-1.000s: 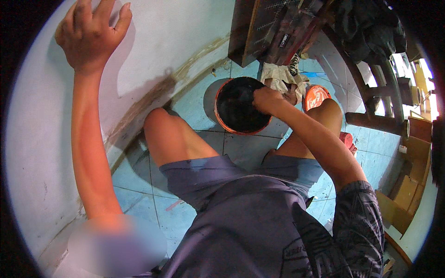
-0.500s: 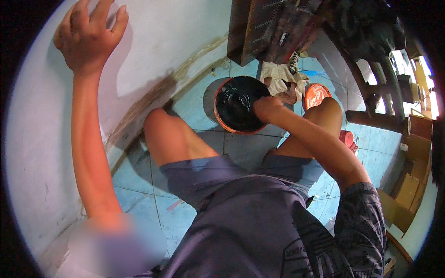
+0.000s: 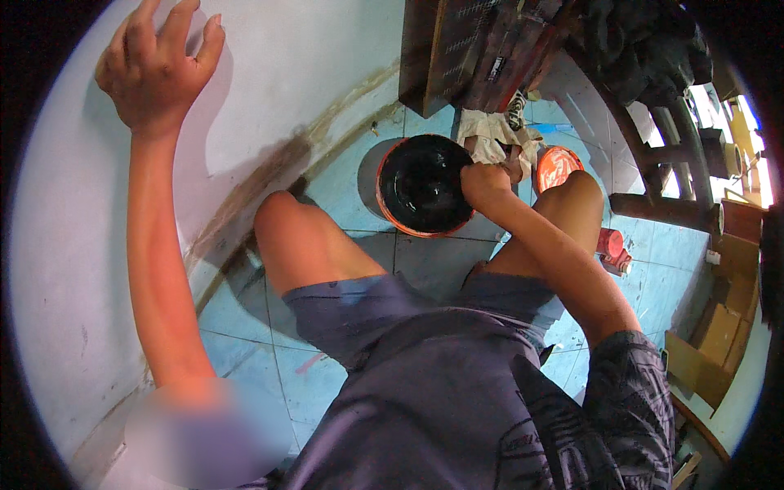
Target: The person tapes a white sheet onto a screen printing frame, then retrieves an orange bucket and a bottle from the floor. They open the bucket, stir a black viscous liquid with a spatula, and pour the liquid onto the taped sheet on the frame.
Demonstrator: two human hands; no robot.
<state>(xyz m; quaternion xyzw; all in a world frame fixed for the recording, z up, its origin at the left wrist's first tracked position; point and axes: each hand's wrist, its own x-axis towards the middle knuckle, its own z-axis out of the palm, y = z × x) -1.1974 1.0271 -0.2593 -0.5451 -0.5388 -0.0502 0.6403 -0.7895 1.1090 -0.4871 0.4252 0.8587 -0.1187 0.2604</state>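
My left hand is raised at the upper left with its fingers spread, flat against or just in front of the white wall. Between my knees, on the tiled floor, stands a round orange-rimmed bucket holding glossy black liquid. At the bucket's right rim my right hand is closed, its knuckles upward. Whatever lies in its fingers is hidden from this view. The surface of the liquid shows bright reflections and a round dip near the middle.
Crumpled beige paper or cloth lies behind the bucket, beside a tall dark wooden piece. An orange lid-like disc is by my right knee. Red containers stand farther right, near dark wooden furniture and cardboard.
My right hand has shifted a little right, from over the liquid to the bucket's rim. The ripples and reflections in the liquid differ. My left hand has stayed in place.
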